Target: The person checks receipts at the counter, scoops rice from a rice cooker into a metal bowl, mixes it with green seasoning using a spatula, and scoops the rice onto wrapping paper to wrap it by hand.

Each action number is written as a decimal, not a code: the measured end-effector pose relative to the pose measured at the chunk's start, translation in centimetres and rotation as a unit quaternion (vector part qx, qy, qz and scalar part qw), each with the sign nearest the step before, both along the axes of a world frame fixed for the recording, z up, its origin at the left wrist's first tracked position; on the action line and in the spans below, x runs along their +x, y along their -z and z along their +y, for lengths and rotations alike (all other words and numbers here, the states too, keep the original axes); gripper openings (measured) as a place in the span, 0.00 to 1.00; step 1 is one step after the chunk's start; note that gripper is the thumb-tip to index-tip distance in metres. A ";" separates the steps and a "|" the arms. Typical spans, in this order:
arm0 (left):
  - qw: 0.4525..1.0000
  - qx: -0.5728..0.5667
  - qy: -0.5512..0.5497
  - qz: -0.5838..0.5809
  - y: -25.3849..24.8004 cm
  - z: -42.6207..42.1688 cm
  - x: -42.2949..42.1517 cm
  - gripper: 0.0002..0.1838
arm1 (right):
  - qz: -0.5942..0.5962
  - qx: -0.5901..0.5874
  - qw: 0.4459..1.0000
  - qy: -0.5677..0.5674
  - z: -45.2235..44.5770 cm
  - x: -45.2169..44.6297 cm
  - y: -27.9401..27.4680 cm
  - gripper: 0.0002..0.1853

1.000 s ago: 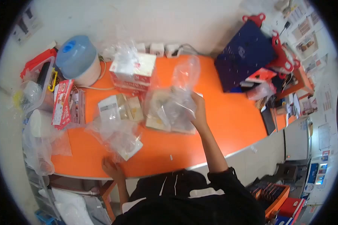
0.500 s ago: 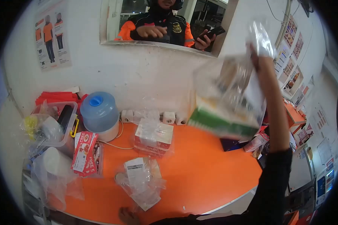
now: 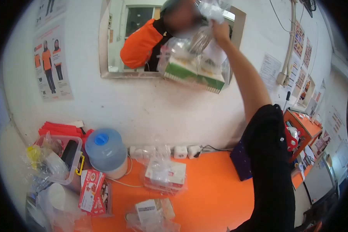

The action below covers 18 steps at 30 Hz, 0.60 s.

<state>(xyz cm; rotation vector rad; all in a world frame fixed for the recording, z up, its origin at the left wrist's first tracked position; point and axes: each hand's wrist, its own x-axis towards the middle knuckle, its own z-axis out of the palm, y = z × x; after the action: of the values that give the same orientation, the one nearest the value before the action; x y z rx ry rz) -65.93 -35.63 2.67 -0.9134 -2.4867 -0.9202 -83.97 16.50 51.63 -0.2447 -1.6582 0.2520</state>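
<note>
Clear bag (image 3: 179,46) w/ green-&-white box (image 3: 193,75) inside is higher & further L than ½ sec ago, now up at the wall window (image 3: 131,75), box tilted, overlapping the lower R of the frame. R hand (image 3: 220,31) is closed, fingers pinching the bag's gathered neck, arm stretched up. L hand's out of view, can't tell its state. Behind the bag, another person's orange sleeve (image 3: 141,44) shows thru the window. Below, on the orange table (image 3: 216,181): red-&-white pkg (image 3: 166,176) in clear plastic, 2nd bag (image 3: 149,212) w/ white label nearer the wearer, blue-topped container (image 3: 106,149) to the L.
</note>
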 end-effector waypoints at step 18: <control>0.999 -0.020 -0.018 -0.040 3.7 -3.7 3.3 0.25 | -0.003 0.292 0.953 0.076 -5.7 5.4 12.1 0.24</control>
<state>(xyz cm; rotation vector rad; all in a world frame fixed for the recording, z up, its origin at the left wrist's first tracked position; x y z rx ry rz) -62.60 -39.38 -0.99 -0.8583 -2.5897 -0.9151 -78.58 10.81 39.55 0.0764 -1.6352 -0.3577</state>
